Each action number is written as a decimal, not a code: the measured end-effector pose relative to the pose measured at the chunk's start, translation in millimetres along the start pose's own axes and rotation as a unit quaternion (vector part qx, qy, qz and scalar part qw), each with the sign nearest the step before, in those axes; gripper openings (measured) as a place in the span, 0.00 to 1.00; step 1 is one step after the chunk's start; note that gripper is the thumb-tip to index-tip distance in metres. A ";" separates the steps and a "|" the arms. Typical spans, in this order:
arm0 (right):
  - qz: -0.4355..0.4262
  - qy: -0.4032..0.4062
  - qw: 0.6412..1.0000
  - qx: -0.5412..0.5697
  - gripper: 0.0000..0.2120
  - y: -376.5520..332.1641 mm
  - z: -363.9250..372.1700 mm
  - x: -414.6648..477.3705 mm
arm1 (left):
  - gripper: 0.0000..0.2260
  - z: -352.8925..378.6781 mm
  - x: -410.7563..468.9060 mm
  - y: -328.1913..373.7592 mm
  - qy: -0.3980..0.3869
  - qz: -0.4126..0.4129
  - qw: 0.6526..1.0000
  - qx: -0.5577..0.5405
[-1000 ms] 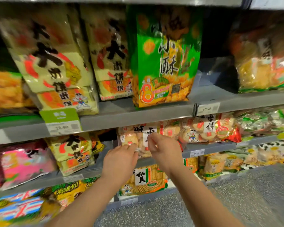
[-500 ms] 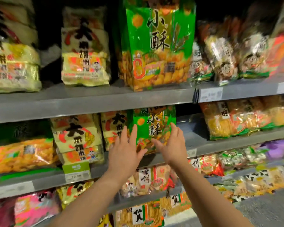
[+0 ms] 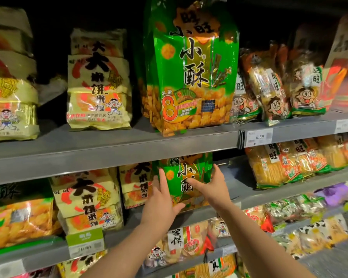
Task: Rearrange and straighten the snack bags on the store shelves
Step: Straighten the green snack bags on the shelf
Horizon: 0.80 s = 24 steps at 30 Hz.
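Running off the frame's left side, a yellow bag [image 3: 10, 109] at the left end of the top shelf [image 3: 109, 149] shows only in part. Lower down, a green label [image 3: 84, 244] on the front edge of the middle shelf [image 3: 249, 194] carries a price too blurred to read.

The left hand [image 3: 161, 207] is at the left side of the green bag [image 3: 189, 171], fingers straight and spread, thumb across its lower front. The bag stands upright near the middle of that shelf, close to the front edge. Its top is hidden behind the top shelf's edge and its base behind the hands.

The right hand [image 3: 213, 189] flanks its right side, fingers straight and wide, thumb pointing left over the print. Whether either hand presses the bag is unclear.

Further right, a tag [image 3: 257, 136] on the top shelf's edge reads 6.59. Orange bags [image 3: 279, 167] toward the right end are blurred.
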State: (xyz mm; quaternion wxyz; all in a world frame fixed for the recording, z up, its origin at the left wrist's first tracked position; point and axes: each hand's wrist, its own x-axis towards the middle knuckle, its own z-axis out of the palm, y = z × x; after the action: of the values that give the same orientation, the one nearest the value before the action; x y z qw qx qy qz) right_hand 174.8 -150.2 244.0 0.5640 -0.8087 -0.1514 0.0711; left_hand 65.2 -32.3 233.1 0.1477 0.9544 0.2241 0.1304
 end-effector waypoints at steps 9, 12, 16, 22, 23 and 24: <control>-0.014 0.014 0.998 -0.057 0.50 4.6 16.9 8.5 | 0.50 -5.7 -9.1 -5.9 0.002 0.001 1.000 -0.025; -0.016 0.010 0.998 -0.065 0.46 1.7 25.4 2.6 | 0.49 -9.9 -16.0 -11.8 0.019 -0.009 0.999 -0.045; -0.025 0.029 0.996 -0.082 0.41 -4.2 31.5 -5.2 | 0.48 -16.6 -18.2 -19.1 0.015 -0.004 0.999 -0.041; -0.034 0.081 0.993 -0.082 0.39 -10.2 32.4 -15.4 | 0.49 -19.8 -24.1 -21.4 0.040 -0.011 0.992 -0.120; -0.031 0.083 0.993 -0.083 0.40 -11.6 31.7 -18.3 | 0.49 -21.3 -26.3 -21.0 0.047 -0.012 0.991 -0.128; -0.028 0.084 0.993 -0.082 0.41 -12.1 31.1 -20.9 | 0.49 -23.3 -28.4 -20.4 0.056 -0.013 0.989 -0.135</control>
State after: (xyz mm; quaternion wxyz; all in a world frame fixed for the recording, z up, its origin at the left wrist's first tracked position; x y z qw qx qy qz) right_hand 144.2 -125.5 243.0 0.5086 -0.8506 -0.1310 -0.0259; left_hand 25.3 -22.9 242.5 0.2640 0.9140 0.2249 0.2105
